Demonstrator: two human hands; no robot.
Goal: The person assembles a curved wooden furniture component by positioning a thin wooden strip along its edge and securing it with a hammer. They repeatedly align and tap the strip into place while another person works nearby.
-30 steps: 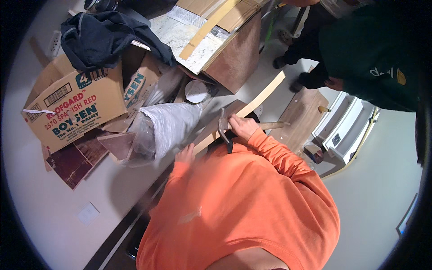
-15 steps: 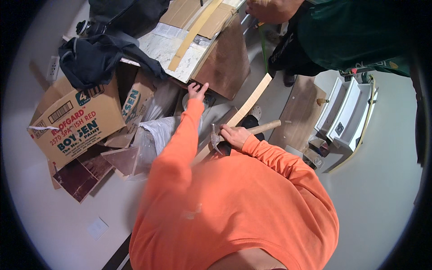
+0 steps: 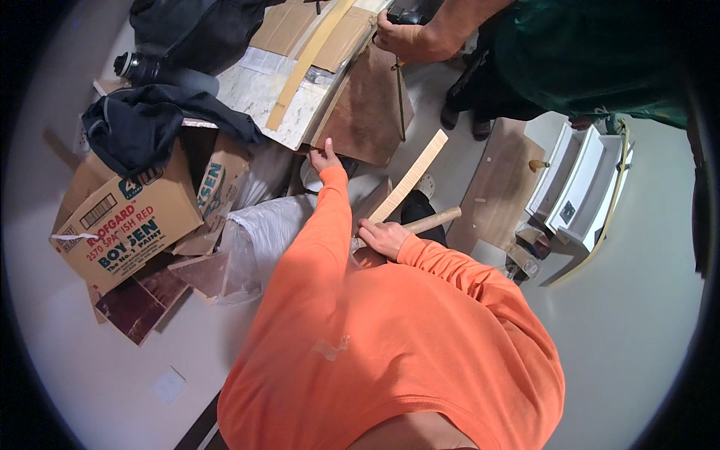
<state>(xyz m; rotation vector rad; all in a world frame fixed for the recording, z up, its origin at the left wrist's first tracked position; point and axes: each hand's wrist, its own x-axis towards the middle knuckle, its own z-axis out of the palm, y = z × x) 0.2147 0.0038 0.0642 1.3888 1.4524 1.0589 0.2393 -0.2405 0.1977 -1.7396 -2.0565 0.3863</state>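
Observation:
My left hand (image 3: 325, 157) reaches to the near corner of a marble-patterned board (image 3: 259, 124). Its thumb points up and its fingers lie at the board's edge, seemingly touching it. In my right hand (image 3: 384, 238) are a hammer (image 3: 435, 220) and a long pale wooden strip (image 3: 411, 174), close to my body. The hammer's wooden handle sticks out to the right; its head is hidden. A brown wooden panel (image 3: 367, 109) stands beneath the board's right edge. At the far end of that panel, a co-worker's hand (image 3: 416, 39) holds a small black object.
A paint carton (image 3: 131, 214), plastic sheeting (image 3: 274, 225) and dark wooden offcuts (image 3: 135, 307) lie at the left. Dark cloth (image 3: 139, 124) and a black bottle (image 3: 161, 73) rest above. White drawers (image 3: 566, 180) stand right, beside a wooden board (image 3: 491, 187).
The co-worker's hand has come in to the brown panel, and a thin dark strip now hangs against it. My left thumb is now raised. The hammer's head has dropped out of sight.

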